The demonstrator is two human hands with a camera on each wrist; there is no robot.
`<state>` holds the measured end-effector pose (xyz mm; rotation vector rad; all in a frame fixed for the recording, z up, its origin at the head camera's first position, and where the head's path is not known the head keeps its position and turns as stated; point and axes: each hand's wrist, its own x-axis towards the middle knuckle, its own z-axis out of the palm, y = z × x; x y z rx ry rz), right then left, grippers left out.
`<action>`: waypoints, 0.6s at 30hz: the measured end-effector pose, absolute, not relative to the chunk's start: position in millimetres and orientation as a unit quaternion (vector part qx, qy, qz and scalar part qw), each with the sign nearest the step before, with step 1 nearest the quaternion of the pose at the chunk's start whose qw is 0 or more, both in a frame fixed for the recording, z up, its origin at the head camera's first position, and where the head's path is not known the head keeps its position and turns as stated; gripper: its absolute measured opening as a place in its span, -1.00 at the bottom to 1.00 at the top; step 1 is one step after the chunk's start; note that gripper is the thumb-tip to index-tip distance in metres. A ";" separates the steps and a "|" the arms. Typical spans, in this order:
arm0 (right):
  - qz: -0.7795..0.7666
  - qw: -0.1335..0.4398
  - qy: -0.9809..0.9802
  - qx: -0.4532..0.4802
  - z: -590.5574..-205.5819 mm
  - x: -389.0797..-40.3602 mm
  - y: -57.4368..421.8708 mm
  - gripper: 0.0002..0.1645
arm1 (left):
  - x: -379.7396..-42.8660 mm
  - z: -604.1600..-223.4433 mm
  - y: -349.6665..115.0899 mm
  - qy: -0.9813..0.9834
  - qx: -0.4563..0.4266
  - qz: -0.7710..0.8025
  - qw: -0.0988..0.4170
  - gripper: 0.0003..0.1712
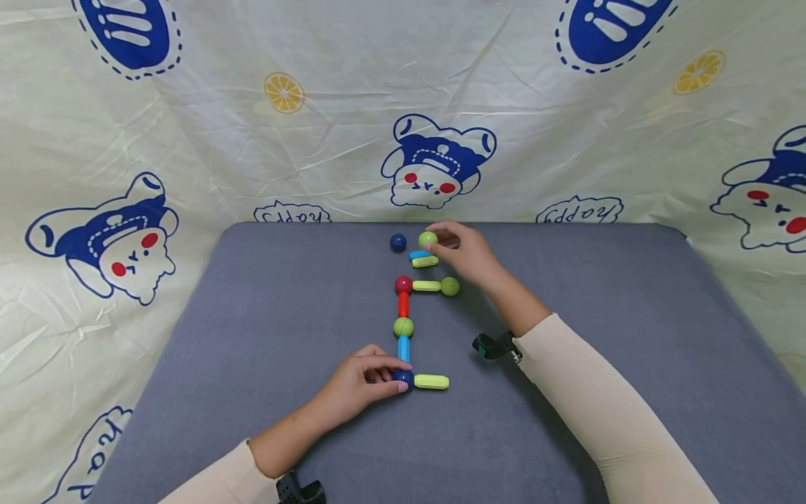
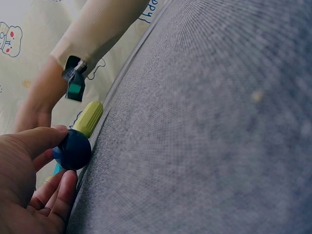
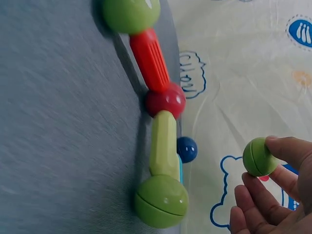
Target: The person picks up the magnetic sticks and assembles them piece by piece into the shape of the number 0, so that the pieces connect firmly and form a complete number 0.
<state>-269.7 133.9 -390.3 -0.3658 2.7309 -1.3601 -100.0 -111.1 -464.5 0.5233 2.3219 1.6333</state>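
A person's left hand (image 1: 355, 385) pinches a dark blue ball (image 1: 404, 380) between thumb and fingers, spread just to the ball's breadth, on a grey table (image 1: 315, 294), while the right hand (image 1: 466, 255) holds a light green ball (image 1: 427, 239) in the same kind of pinch near the table's far edge. Six balls are in view: three green, two dark blue, one red. The sticks also number six: three yellow-green, two blue, one red. From the pinched blue ball, a yellow-green stick (image 1: 431, 382) points right and a blue stick (image 1: 404, 348) runs away from the wearer to a second green ball (image 1: 404, 327), followed by a red stick (image 1: 404, 305), a red ball (image 1: 404, 283), another yellow-green stick (image 1: 427, 285) and a third green ball (image 1: 450, 286). Beyond lie a loose blue stick (image 1: 418, 255) and a loose yellow-green stick (image 1: 425, 262), side by side, near the other blue ball (image 1: 398, 243). Only the head camera takes in all twelve pieces. The right wrist camera picks out a thin seam around the held green ball; the left wrist camera alone shows a pale speck (image 2: 258, 96) on the table.
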 end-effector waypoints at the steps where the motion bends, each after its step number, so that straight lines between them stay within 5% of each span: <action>1: -0.442 0.037 0.888 -0.121 -389.8 -265.3 135.3 -0.55 | -100.0 -464.6 -110.9 0.797 0.180 0.562 0.126 -0.69; 18: -0.434 0.040 0.887 -0.153 -392.3 -204.8 156.1 -0.53 | -101.3 -466.1 -109.7 0.803 0.178 0.558 0.114 -0.69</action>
